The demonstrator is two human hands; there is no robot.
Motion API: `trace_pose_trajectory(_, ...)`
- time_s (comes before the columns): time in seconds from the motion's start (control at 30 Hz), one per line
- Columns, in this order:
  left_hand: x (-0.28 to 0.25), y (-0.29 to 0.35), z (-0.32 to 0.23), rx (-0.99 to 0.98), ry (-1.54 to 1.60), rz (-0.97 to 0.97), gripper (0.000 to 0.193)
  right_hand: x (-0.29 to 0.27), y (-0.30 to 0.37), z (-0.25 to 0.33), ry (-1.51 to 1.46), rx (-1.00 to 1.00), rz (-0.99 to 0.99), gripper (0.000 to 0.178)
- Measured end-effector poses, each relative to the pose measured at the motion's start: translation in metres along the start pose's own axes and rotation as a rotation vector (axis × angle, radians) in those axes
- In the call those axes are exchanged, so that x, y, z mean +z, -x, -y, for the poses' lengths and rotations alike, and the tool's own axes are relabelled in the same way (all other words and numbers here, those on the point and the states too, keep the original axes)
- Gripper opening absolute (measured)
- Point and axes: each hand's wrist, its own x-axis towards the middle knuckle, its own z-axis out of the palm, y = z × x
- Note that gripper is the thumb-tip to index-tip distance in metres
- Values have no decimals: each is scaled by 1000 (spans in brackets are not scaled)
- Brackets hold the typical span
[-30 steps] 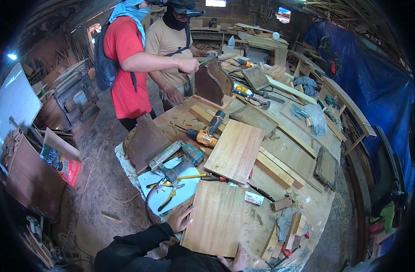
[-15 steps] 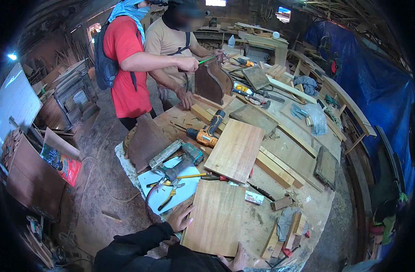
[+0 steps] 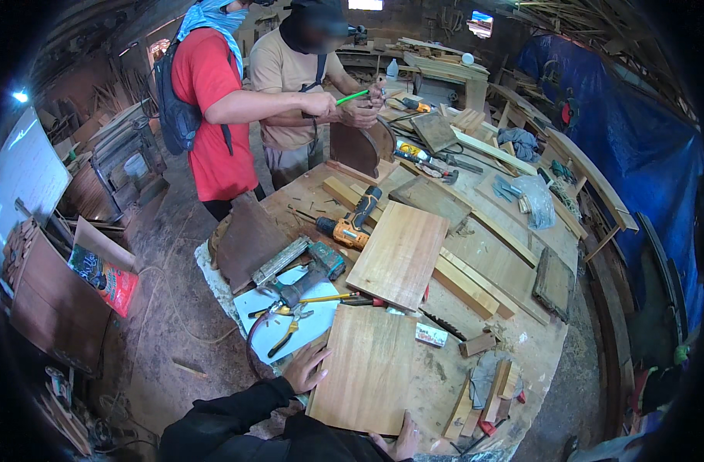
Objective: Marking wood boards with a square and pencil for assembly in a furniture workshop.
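The largest thing is the wooden tabletop (image 3: 536, 354), which runs away from the person and carries many boards and tools. To its right hangs a blue tarpaulin (image 3: 621, 131). On the far left side stand two co-workers: one in a red shirt (image 3: 213, 115) and one in a beige shirt (image 3: 279, 69). The near wooden panel (image 3: 367, 369) lies flat on the tabletop, directly before the person, and a second wooden panel (image 3: 399, 254) lies just beyond it, turned at an angle. Left of the near panel is a white sheet (image 3: 321, 313), and on its upper part rests a teal and grey nail gun (image 3: 326, 260). Further up lies an orange and black drill (image 3: 342, 231). The left hand (image 3: 306, 371) is at the left edge of the near panel; its fingers are stretched and slightly apart, with the tips touching this edge. The right hand (image 3: 400, 443) is at the lower right corner, its fingers wide apart around it; how firmly they press, I cannot tell. Pliers with yellow and black handles (image 3: 293, 327) lie on the sheet. Smallest is a little white box (image 3: 431, 335), just beside the near panel's upper right corner.
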Motion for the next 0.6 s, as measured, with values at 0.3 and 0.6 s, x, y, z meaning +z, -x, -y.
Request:
trace_pose_trajectory(0.3, -2, -2, -2, -10, 0, 11, 58, -7, -1, 6, -30, -20, -39, 99)
trace_pose_trajectory(0.6, -2, 0, -1, -1, -1, 12, 59, 9, -1, -7, -12, -18, -62, 102)
